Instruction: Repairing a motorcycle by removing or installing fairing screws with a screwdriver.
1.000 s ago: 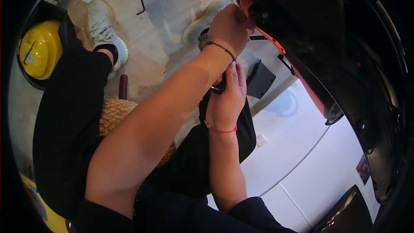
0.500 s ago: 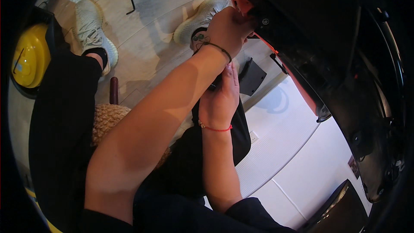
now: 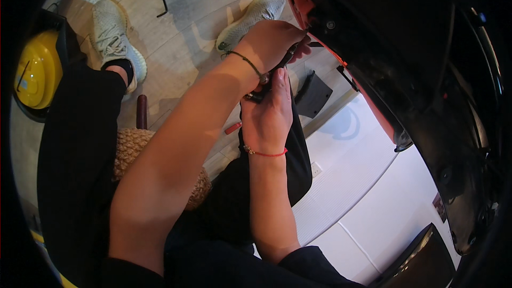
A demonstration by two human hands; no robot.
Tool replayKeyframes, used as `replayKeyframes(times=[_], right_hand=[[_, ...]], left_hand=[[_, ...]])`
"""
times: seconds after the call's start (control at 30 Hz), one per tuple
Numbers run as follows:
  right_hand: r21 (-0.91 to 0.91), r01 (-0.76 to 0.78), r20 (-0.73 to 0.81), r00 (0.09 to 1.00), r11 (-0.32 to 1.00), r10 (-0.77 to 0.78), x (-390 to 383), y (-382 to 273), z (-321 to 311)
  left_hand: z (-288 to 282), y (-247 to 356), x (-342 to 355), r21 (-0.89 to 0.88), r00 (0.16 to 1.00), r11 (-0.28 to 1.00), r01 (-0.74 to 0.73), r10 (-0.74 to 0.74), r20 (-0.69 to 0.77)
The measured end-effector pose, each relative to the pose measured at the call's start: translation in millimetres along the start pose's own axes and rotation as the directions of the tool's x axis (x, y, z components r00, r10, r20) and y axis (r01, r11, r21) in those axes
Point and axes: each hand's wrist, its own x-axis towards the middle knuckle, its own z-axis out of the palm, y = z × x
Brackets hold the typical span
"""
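My left hand (image 3: 274,42) reaches across in front of the black and orange body panel (image 3: 386,37), with its fingers closed round a dark, narrow part (image 3: 290,56). Just below it, my right hand (image 3: 268,114) is cupped round a black piece (image 3: 257,96) at its palm, thumb and fingers pointing up. Whether the two dark pieces are one thing I cannot tell, as the hands cover most of them. Beside the right hand shows a small red handle-like thing (image 3: 233,128); its other end is hidden.
A black hex key (image 3: 161,0) lies on the wooden floor near my shoes. A dark flat plate (image 3: 314,95) is beyond my right hand. At left, a yellow rounded thing (image 3: 40,69) sits in a black holder. A woven seat (image 3: 130,146) is under me; a white wall stands at right.
My left hand has drawn back from the panel's orange edge, down and left, bringing the dark part into sight. My right hand has shifted slightly left. The red handle-like thing now shows.
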Motion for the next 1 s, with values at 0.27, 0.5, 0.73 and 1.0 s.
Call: replayKeyframes(times=[0.27, 0.5, 0.73, 1.0], right_hand=[[-0.057, 0.011, 0.051, 0.999, 0.998, -0.008, 5, 8, 1], [-0.745, 0.276, 0.137, 0.954, 0.607, -0.265, -7, 10, -3], [-0.369, 0.149, -0.097, 0.976, 0.917, -0.197, -28, 25, 5], [-0.434, 0.158, -0.125, 0.964, 0.887, -0.233, -25, 30, -4]], left_hand=[[-1, 4, -8, -0.109, 0.999, 0.993, 0.05, -0.049, 0.01], [-3, 1, -11, -0.197, 1.0, 0.98, 0.004, -0.002, 0.008], [1, 2, -12, -0.174, 0.996, 0.985, 0.011, -0.026, -0.087], [5, 8, -13, -0.264, 0.991, 0.962, 0.067, -0.095, -0.094]])
